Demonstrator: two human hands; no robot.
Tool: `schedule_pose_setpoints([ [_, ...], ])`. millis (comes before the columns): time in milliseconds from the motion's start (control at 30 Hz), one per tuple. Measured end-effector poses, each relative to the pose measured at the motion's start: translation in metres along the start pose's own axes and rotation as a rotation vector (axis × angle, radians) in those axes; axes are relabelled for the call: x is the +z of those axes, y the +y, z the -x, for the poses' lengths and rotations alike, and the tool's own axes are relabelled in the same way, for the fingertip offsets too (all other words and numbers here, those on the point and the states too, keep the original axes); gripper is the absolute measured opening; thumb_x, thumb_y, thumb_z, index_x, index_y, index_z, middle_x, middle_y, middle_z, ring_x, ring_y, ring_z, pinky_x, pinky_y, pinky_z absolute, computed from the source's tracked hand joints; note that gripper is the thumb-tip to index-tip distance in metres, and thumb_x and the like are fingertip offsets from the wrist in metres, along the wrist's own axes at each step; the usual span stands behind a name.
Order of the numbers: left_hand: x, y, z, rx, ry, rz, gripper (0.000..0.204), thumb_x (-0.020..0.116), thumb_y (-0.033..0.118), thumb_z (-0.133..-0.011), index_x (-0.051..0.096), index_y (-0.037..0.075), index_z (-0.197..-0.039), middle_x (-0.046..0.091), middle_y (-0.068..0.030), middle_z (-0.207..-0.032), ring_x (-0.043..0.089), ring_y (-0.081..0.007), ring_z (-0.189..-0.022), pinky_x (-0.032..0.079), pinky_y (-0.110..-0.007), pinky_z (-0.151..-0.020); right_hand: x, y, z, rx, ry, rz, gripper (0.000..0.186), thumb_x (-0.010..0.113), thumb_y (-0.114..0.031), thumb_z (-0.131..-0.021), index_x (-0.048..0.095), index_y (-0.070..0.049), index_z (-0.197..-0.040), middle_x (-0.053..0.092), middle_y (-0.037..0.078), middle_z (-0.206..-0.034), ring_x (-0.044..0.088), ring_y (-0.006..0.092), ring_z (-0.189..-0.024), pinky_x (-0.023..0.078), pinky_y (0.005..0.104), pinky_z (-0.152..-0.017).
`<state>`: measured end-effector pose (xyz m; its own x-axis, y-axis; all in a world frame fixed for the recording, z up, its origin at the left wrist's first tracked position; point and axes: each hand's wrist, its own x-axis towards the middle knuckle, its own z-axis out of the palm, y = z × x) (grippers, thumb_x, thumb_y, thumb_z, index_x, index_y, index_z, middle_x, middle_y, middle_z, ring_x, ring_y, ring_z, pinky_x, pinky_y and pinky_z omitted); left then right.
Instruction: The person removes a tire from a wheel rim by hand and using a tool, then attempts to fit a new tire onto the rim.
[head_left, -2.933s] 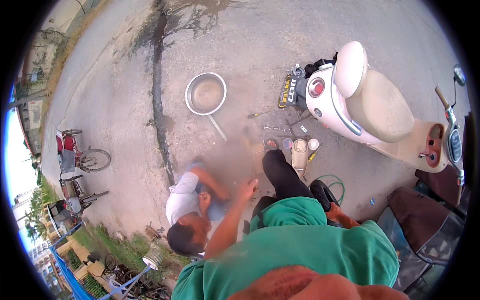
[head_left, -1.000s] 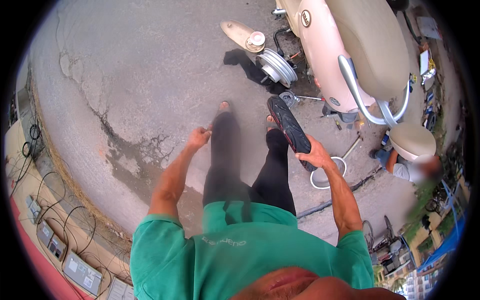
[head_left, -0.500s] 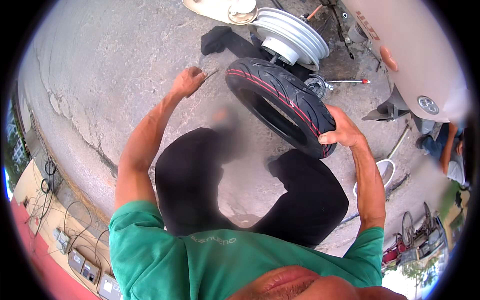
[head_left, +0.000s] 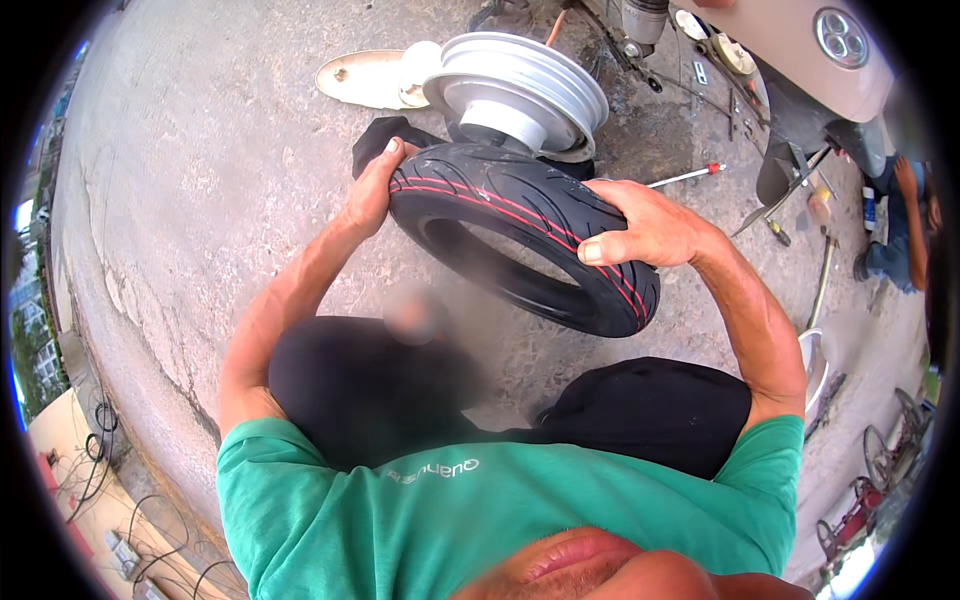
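Observation:
A black tyre (head_left: 520, 190) with red stripes round its tread is tilted in front of my knees, its hollow side toward me. My left hand (head_left: 375, 192) is closed on its left edge, thumb up; whether the thin metal tool it held earlier is still in it is hidden. On the tyre's right side my right hand (head_left: 645, 228) grips the tread, thumb over the striped edge. Just beyond the tyre lies a silver wheel rim (head_left: 525, 85), its hub toward me. Dark cloth (head_left: 385, 138) shows behind my left hand and under the rim.
A cream plastic cover (head_left: 350, 80) lies left of the rim. A metal rod with a red end (head_left: 690, 175) is right of the tyre. At upper right stands a pale vehicle body (head_left: 800, 30), with scattered parts on the concrete nearby. Another person (head_left: 895, 240) is at far right.
My left hand has come from the bare floor onto the tyre's left side. The tyre has swung flatter and shifted left; my right hand has moved higher along it. The view has shifted.

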<state>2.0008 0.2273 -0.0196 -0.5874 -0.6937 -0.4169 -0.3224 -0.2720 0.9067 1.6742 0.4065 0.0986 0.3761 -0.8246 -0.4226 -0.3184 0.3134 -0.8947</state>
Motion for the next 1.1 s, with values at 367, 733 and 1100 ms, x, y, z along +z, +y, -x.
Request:
schedule_pose_setpoints([
  [367, -0.011, -0.032, -0.020, -0.071, 0.304, 0.344, 0.063, 0.044, 0.053, -0.104, 0.062, -0.002, -0.129, 0.068, -0.0096, -0.122, 0.062, -0.0155, -0.108, 0.047, -0.029, -0.098, 0.019, 0.131, 0.036, -0.055, 0.477, -0.171, 0.104, 0.079, -0.051, -0.077, 0.031, 0.001, -0.153, 0.049, 0.018, -0.145, 0.047, 0.0262, -0.135, 0.035, 0.0384, -0.114],
  [733, -0.015, -0.049, -0.018, -0.150, 0.139, 0.582, 0.060, 0.039, 0.051, -0.107, 0.054, 0.003, -0.139, 0.062, -0.0118, -0.135, 0.061, -0.0213, -0.120, 0.048, -0.036, -0.104, 0.018, 0.159, 0.025, -0.075, 0.536, -0.178, 0.090, 0.063, -0.056, -0.092, 0.030, 0.000, -0.155, 0.044, 0.018, -0.151, 0.039, 0.0254, -0.141, 0.028, 0.0374, -0.118],
  [1100, -0.012, -0.036, 0.011, -0.191, 0.108, 0.574, 0.063, 0.025, 0.055, -0.108, 0.053, 0.009, -0.140, 0.064, -0.0096, -0.130, 0.063, -0.0249, -0.115, 0.051, -0.043, -0.101, -0.002, 0.069, 0.025, 0.018, 0.525, -0.241, 0.091, 0.056, -0.069, -0.092, 0.045, 0.004, -0.145, 0.056, 0.020, -0.138, 0.057, 0.0261, -0.125, 0.047, 0.0365, -0.104],
])
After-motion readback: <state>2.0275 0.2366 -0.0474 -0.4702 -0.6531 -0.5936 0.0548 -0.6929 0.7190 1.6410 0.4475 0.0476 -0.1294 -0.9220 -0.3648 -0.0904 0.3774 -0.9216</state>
